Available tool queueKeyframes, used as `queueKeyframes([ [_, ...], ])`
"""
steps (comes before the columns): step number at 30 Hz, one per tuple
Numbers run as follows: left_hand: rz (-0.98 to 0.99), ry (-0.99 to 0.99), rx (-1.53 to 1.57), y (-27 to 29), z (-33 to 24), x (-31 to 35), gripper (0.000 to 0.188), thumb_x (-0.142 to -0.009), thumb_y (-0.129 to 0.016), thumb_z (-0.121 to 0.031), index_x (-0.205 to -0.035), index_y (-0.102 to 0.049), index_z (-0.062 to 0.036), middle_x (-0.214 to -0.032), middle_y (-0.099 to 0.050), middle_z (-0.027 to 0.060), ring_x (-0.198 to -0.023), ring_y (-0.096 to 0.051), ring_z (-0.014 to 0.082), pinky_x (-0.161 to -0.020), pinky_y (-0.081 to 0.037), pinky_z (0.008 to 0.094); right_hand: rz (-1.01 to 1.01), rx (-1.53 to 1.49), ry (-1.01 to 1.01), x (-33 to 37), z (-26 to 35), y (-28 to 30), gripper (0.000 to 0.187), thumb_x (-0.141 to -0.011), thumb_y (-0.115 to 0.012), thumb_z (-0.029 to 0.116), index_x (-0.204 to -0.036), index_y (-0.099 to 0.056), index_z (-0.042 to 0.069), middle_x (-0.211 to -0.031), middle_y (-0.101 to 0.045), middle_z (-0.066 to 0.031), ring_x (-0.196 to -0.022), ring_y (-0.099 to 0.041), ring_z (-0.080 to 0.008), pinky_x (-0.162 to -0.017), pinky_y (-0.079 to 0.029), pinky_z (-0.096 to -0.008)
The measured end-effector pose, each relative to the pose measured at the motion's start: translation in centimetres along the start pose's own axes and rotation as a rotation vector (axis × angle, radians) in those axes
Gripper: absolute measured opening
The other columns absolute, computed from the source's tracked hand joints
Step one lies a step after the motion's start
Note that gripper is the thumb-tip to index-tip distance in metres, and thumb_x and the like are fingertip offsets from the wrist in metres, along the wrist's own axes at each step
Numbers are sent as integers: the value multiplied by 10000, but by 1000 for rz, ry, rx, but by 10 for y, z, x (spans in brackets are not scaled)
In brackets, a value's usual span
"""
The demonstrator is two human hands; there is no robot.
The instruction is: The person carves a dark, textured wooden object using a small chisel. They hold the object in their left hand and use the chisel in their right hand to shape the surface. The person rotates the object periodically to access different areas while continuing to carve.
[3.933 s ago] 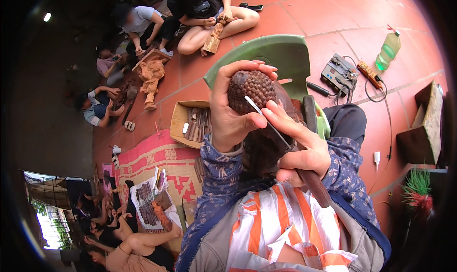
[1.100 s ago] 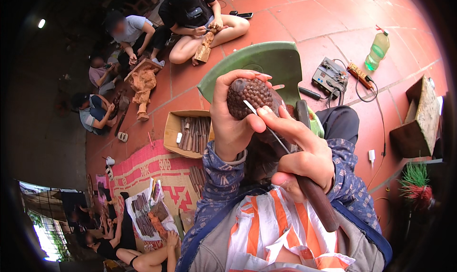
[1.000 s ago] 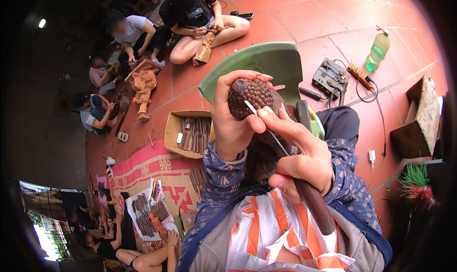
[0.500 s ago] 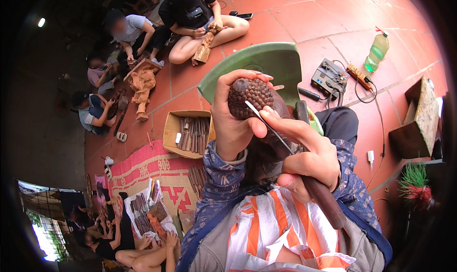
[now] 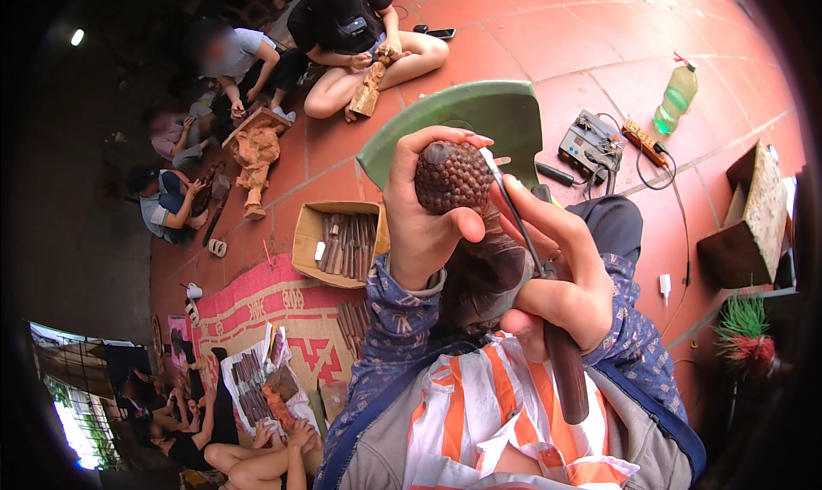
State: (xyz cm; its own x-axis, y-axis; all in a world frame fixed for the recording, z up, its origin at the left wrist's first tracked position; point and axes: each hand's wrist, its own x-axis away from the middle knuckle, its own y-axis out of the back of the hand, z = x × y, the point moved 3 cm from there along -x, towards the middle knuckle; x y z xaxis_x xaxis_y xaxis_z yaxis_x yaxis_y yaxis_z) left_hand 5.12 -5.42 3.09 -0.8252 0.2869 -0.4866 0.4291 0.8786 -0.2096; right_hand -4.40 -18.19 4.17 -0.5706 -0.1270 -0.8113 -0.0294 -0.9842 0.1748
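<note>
A dark wooden statue is propped in front of me; its carved head [image 5: 454, 180] is covered with rows of small round knobs, and its smooth body [image 5: 484, 289] runs down toward my lap. My left hand [image 5: 419, 233] is wrapped round the head from the left, thumb across its lower front. In my right hand [image 5: 569, 289] is a carving chisel [image 5: 567, 374] with a thick brown handle and a thin metal shank. Its pale tip lies at the right edge of the knobbed head, beside my left fingertips; whether it touches the wood I cannot tell. A striped orange-and-white cloth covers my lap.
Behind the statue stands a curved green plastic piece [image 5: 454, 104]. A cardboard box [image 5: 300, 250] of chisels is at left, near a patterned mat [image 5: 240, 301]. A grey control box [image 5: 591, 139], power strip [image 5: 644, 141] and bottle [image 5: 676, 98] lie right. Several co-workers sit at left.
The chisel tip has moved from the front of the knobbed head to its right edge. The handle now points more steeply downward, and my right fingers have shifted with it.
</note>
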Motion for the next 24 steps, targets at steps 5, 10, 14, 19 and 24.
queueKeyframes([
  [5,-27,-39,-113,1,-1,2,901,-554,-773,-592,-1151,-428,-12,-1093,-558,147,-976,-592,218,-853,-508,329,46,12,21,0,-1,12,359,-910,-541,415,-962,-506,61,-1317,-355,-397,-1209,-431,-537,-969,-399,-556],
  [10,-27,-28,-76,-1,0,1,888,-558,-774,-586,-1153,-435,-22,-1082,-564,156,-977,-591,223,-841,-510,335,85,-88,-7,-1,-15,5,414,-917,-537,446,-866,-588,38,-1267,-443,-392,-1180,-490,-497,-978,-391,-523],
  [14,-41,-37,-84,0,3,1,885,-559,-774,-588,-1152,-439,-22,-1081,-565,157,-969,-592,224,-842,-509,342,73,-141,-2,-2,-17,5,414,-930,-531,420,-813,-583,25,-1242,-464,-394,-1180,-487,-506,-985,-388,-525],
  [19,-62,-36,-113,2,3,3,880,-563,-772,-591,-1145,-443,-18,-1070,-564,162,-957,-594,220,-825,-512,338,67,-200,4,-4,-19,5,235,-825,-677,210,-790,-604,-10,-1233,-465,-391,-1156,-508,-500,-1009,-395,-469],
  [24,-54,-60,-115,3,4,2,871,-565,-770,-587,-1140,-448,-17,-1069,-565,164,-953,-597,222,-822,-514,336,60,-218,-1,-6,-20,7,223,-814,-685,198,-792,-604,-9,-1226,-470,-390,-1134,-529,-492,-1002,-406,-464],
])
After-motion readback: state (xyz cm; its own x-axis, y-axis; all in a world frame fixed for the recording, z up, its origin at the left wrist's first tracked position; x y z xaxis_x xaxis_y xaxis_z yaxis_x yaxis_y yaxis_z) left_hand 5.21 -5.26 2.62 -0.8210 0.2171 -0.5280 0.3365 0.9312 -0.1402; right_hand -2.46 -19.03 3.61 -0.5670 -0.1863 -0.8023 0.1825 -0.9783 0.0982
